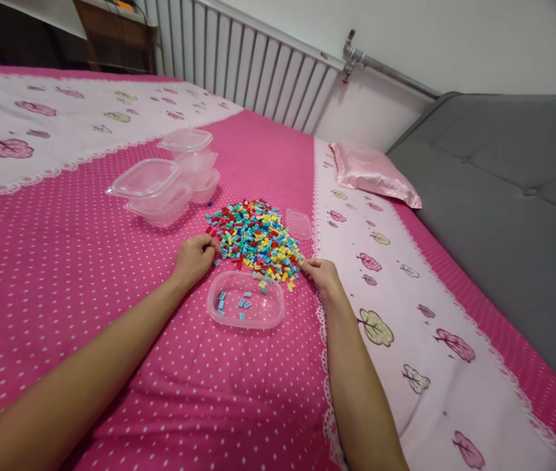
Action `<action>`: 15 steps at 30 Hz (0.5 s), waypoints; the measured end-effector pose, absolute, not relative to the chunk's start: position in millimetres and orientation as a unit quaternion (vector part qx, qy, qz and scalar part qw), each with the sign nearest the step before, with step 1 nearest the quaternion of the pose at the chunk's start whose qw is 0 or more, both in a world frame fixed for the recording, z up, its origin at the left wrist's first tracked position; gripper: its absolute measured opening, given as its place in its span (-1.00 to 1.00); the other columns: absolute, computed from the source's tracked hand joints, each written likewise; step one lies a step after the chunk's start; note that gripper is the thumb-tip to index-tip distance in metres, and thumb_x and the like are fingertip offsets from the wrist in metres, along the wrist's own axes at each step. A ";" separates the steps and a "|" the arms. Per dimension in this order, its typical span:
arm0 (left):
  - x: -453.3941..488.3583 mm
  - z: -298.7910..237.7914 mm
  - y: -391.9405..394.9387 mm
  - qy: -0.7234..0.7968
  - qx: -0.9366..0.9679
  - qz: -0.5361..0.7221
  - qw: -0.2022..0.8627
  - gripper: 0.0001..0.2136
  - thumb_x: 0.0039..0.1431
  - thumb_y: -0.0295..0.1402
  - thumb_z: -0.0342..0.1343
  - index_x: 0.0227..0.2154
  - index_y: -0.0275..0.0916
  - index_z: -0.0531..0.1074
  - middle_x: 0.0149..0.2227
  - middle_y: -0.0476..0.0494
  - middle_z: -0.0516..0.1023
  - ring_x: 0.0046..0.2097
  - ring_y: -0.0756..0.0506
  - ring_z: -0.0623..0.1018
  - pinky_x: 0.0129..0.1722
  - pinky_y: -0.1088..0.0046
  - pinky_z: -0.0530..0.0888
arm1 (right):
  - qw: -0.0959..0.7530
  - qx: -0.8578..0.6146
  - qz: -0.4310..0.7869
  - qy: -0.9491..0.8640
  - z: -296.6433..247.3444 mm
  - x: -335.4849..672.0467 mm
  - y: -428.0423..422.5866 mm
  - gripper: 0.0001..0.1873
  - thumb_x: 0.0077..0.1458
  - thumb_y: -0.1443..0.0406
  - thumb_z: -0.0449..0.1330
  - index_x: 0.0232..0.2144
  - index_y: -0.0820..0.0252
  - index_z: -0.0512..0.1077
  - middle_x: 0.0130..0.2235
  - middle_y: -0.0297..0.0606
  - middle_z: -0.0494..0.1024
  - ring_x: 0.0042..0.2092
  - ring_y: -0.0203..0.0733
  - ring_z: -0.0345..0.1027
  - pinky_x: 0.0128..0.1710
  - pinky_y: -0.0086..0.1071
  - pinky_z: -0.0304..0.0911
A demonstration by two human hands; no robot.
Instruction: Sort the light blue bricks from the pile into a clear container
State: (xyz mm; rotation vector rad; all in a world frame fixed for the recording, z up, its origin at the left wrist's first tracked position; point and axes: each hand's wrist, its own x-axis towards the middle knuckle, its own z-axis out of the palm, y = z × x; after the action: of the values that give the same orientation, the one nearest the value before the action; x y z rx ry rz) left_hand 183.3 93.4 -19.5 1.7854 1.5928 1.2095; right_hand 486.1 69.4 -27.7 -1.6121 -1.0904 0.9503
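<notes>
A heap of small toy building bricks [253, 235] in red, blue, green and yellow lies on the bed. At its left edge is my left hand [195, 259], with thumb and fingers drawn together; whatever is between them is too small to make out. My right hand [321, 273] touches the heap's right edge, its fingertips pinched close to yellow bricks, and I cannot see clearly what they grip. Nearest me, between both forearms, sits an open clear plastic container [245, 320] holding several light blue bricks spread over its bottom.
Stacked clear containers [153, 196] stand behind the heap to the left. A clear lid [299, 224] lies at the heap's right. Further off are a pink pillow [373, 173], a grey headboard [513, 163] and a white radiator [253, 59] along the wall.
</notes>
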 end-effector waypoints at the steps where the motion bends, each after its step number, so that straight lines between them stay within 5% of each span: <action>1: 183.2 -19.5 93.3 0.579 0.648 0.439 0.228 -0.78 -0.18 -0.40 -0.11 -0.60 -0.22 0.47 -0.56 -0.04 0.51 -0.52 -0.04 0.41 -0.45 0.46 0.32 | 0.488 -0.644 0.418 -0.416 -25.0 486.5 69.2 -0.71 -0.36 0.16 0.40 -0.60 0.26 0.49 -0.64 -0.38 0.43 -0.59 -0.40 0.16 -0.59 -0.49 0.06; 5: 183.3 -18.7 92.6 0.580 0.646 0.440 0.230 -0.78 -0.17 -0.40 -0.11 -0.59 -0.22 0.47 -0.56 -0.03 0.51 -0.52 -0.04 0.41 -0.44 0.47 0.33 | 0.561 -0.574 0.521 -0.291 -10.9 491.8 70.7 -0.81 -0.28 0.31 0.38 -0.61 0.22 0.42 -0.62 -0.39 0.41 -0.57 -0.40 0.22 -0.62 -0.54 0.15; 11: 184.4 -16.3 91.6 0.579 0.644 0.440 0.237 -0.79 -0.16 -0.42 -0.10 -0.60 -0.22 0.46 -0.55 -0.04 0.52 -0.51 -0.04 0.42 -0.41 0.47 0.35 | 0.635 -0.468 0.605 -0.105 0.3 499.8 71.9 -0.94 -0.06 0.40 0.15 -0.52 0.18 0.34 -0.49 -0.28 0.49 -0.40 -0.32 0.42 -0.41 -0.49 0.42; 15: 184.4 -15.7 91.1 0.579 0.644 0.440 0.235 -0.79 -0.16 -0.43 -0.10 -0.60 -0.22 0.47 -0.56 -0.04 0.52 -0.51 -0.04 0.41 -0.42 0.47 0.34 | 0.629 -0.483 0.588 -0.156 -1.9 499.8 72.5 -0.96 -0.09 0.33 0.11 -0.53 0.18 0.31 -0.48 -0.25 0.46 -0.39 -0.29 0.42 -0.39 -0.45 0.42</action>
State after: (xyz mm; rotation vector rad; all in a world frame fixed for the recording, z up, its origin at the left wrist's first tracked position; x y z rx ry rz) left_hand 184.4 91.1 -15.7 1.7674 1.5890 1.2082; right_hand 499.8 72.5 -1.9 -1.1076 -0.3577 1.3479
